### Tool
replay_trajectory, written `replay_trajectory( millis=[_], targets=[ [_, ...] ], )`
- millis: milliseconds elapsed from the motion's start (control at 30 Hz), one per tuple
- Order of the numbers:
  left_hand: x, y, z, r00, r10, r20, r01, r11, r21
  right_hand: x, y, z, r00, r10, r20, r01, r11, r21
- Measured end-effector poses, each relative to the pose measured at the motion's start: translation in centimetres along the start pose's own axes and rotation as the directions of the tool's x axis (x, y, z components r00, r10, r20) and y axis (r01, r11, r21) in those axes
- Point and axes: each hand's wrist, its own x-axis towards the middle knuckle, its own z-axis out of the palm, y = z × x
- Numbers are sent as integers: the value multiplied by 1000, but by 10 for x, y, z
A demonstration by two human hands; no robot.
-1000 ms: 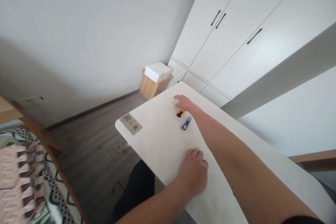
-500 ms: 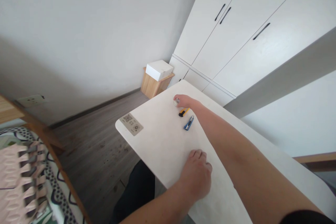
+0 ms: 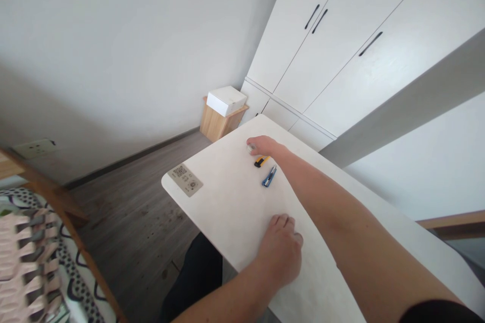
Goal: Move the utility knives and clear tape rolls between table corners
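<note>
My right hand (image 3: 262, 145) reaches across the white table (image 3: 227, 202) and closes on a small white round object (image 3: 250, 149) near the far edge. Just behind that hand lie a yellow utility knife (image 3: 260, 161) and a blue utility knife (image 3: 269, 176), side by side on the tabletop. My left hand (image 3: 281, 250) rests palm down on the table near its front edge, fingers loosely curled, holding nothing.
A grey label with a QR code (image 3: 185, 179) is stuck at the table's left corner. A white box (image 3: 226, 100) sits on a wooden stand by the wall. White cupboards (image 3: 341, 45) stand behind the table. A patterned bedspread (image 3: 26, 257) lies at the lower left.
The view has shifted slightly. My right hand stays on the small white object at the far edge; my left hand has barely moved.
</note>
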Motion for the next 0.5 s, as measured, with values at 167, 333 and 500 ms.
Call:
replay_trajectory(
  millis=[167,333,500],
  targets=[
    [0,-1,0,1000,0,14,1,1000,-24,-3,28,-10,961,229,-154,-223,973,56],
    [-1,0,-5,999,-10,49,11,1000,-14,-12,53,-9,958,284,-27,-281,956,83],
    [-1,0,-7,998,-3,57,3,1000,-8,-10,50,6,977,212,-16,-210,973,99]
  ],
)
